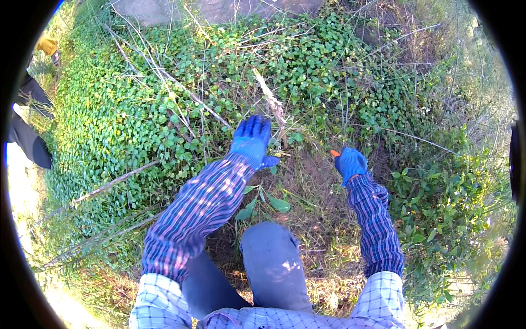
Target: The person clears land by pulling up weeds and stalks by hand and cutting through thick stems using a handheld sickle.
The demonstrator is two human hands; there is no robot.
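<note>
My left hand, in a blue work glove, reaches over low green leaves with its thumb held apart from the fingers. Just beyond it and to its right stands a splintered, pale woody stem. Nothing shows in the left palm, which faces down. My right hand, also gloved in blue, is closed around an orange handle. Only the handle's end sticks out; the rest of that tool is hidden. Between the hands lies a patch of brown soil with dry grass.
Dense leafy ground cover spreads ahead and left, crossed by dry sticks. A leafy shrub stands at the right. A broad-leaved sprig is near my knee. Another person's dark-clad legs show at the left edge. A grey slab-like surface lies at the top.
</note>
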